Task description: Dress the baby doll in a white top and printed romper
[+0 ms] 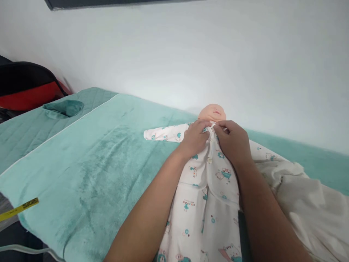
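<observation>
A: What are the hands doing?
B: Both are at the collar of the printed garment [191, 203]. The left hand [208, 127] has its thumb and bent fingers pinching one side of the collar; the right hand [216, 127] pinches the other side between thumb and fingertips, so they nearly meet.
A: And where does the garment lie?
B: It runs from both hands down between the forearms, over the teal blanket [95, 156]. One sleeve [166, 134] stretches out flat to the left of the left hand; another part shows past the right hand.
A: What's just beyond the hands?
B: A doll's head [212, 112], face up, right above the collar, with the white wall [218, 54] behind it.
A: Anything to the sides?
B: Crumpled white cloth [302, 203] lies to the right of the right hand, beside the forearm. Well left of the left hand there's a red and black object [32, 87].
</observation>
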